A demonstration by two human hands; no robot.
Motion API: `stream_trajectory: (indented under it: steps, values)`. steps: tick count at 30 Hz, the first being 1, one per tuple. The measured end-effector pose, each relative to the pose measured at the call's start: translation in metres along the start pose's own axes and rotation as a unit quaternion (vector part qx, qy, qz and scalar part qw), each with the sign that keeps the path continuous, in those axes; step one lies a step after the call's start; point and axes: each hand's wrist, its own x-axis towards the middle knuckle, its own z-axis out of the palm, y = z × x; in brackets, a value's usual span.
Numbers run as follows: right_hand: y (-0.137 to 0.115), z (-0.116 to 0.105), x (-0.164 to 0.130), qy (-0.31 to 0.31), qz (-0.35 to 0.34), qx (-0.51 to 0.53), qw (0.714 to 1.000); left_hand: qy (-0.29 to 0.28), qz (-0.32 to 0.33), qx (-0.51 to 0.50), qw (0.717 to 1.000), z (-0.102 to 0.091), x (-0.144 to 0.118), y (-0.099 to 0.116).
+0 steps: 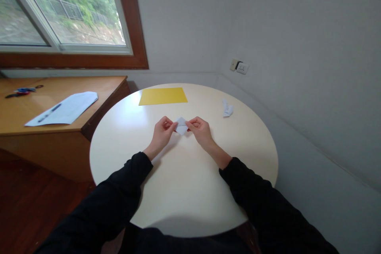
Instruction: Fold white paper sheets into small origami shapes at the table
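The round table (184, 190) carries the work, pale and smooth, with a wooden desk (67, 84) apart from it on the left. At the table's far edge a yellow sheet (163, 96) lies flat, well beyond the fingers, so it probably needs no shifting to give them room.

Both forearms reach in over the near half of the table. The left hand (162, 131) and the right hand (201, 131) face each other near the middle; each has its thumb and forefinger pinching one side of the same thing, with the thumbs uppermost. The other fingers look curled in, though how tightly cannot be told.

Between them is the small folded white paper (181, 128), roughly a diamond, one point away from the person and one toward them, a thin line crossing its middle. Whether its underside touches the table cannot be told.

A piece this small seems best served by a light, matched pinch: equal pull from both sides should hold it square, while a harder tug by one hand could skew it or tear an edge. Thumbs set level along the line would likely press it evenly.

A crumpled white paper (228, 109) lies to the right, clear of both hands.
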Motion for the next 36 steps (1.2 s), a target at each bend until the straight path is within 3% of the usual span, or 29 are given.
stream_trajectory:
  steps: [9, 16, 36]
  values:
    - [0.0006, 0.0006, 0.0006, -0.003, 0.009, 0.018, 1.0, -0.018, -0.01, -0.023, 1.0, 0.0003, -0.0002, -0.0006]
    - [0.0007, -0.0001, 0.0001, -0.012, 0.005, 0.003, 1.0, -0.035, 0.022, 0.007, 0.999, 0.0003, -0.0005, 0.0007]
    - [-0.0017, 0.0002, -0.0004, -0.027, -0.014, 0.016, 0.999, -0.026, 0.037, 0.04, 0.998, -0.0015, 0.001, -0.005]
